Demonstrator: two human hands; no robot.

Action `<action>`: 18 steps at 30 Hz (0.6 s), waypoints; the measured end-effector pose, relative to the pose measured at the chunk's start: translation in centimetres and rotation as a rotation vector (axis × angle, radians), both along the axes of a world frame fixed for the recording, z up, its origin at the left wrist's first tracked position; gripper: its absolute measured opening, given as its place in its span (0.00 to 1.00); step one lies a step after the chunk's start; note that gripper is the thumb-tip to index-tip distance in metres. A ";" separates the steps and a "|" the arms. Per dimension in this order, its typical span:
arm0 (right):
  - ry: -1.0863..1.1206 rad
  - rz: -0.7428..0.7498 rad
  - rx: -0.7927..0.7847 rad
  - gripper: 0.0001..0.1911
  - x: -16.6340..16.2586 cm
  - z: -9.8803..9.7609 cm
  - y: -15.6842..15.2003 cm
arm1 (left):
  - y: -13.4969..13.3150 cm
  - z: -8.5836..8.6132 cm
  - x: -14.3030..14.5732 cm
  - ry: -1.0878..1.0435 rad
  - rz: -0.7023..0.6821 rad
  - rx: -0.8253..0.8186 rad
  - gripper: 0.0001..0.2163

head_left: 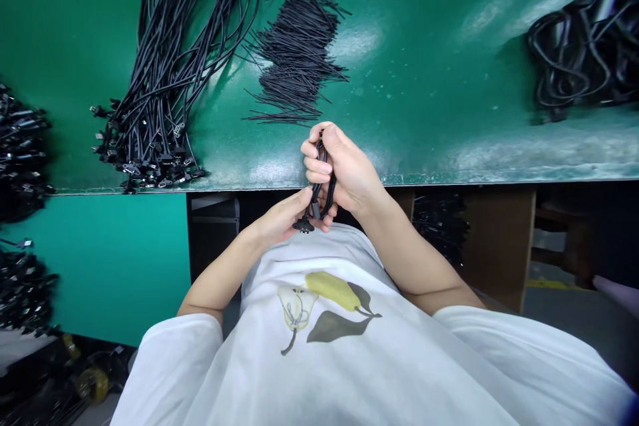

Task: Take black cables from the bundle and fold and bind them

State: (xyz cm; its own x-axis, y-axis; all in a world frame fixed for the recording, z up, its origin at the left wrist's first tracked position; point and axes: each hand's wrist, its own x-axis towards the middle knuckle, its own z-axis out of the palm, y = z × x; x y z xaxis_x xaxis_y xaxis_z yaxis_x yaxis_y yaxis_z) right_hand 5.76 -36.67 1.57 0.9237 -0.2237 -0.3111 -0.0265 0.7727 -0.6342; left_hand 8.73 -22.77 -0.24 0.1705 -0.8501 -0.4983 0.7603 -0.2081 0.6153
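Observation:
Between my hands, just in front of the table edge, is a black cable (330,196) folded into a small bundle, with a connector (303,225) at its lower end. My left hand (288,215) grips the lower part of the bundle near that connector. Wrapped round the upper part, my right hand (344,170) pinches thumb and forefinger together at the top of the loops. Whether a tie is in that pinch I cannot make out. Beyond my hands lies a pile of short black twist ties (299,46).
Long black cables (170,66) with connectors lie at the left on the green table (424,80). More connectors (22,153) are heaped at the far left. Coiled cable bundles (584,53) sit at the right. Under the table stands a brown panel (494,246).

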 end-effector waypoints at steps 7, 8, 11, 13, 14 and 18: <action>-0.022 0.020 0.000 0.22 -0.1 -0.2 -0.3 | 0.0 0.3 0.1 -0.254 -0.044 0.033 0.28; -0.029 0.018 -0.001 0.22 0.0 -0.3 -0.3 | 0.2 0.4 0.1 -0.324 -0.063 0.051 0.28; -0.050 -0.095 -0.042 0.22 0.1 -0.9 -0.4 | 1.0 0.7 0.1 -0.642 -0.066 0.172 0.22; -0.041 -0.209 -0.091 0.22 0.2 -1.2 -0.4 | 1.5 0.6 0.1 -0.875 -0.042 0.294 0.18; -0.033 -0.249 -0.115 0.22 0.2 -1.3 -0.4 | 1.8 0.5 0.0 -0.964 -0.040 0.348 0.18; -0.034 -0.297 -0.182 0.22 0.0 -1.7 -0.2 | 2.5 0.4 0.0 -1.101 -0.017 0.392 0.12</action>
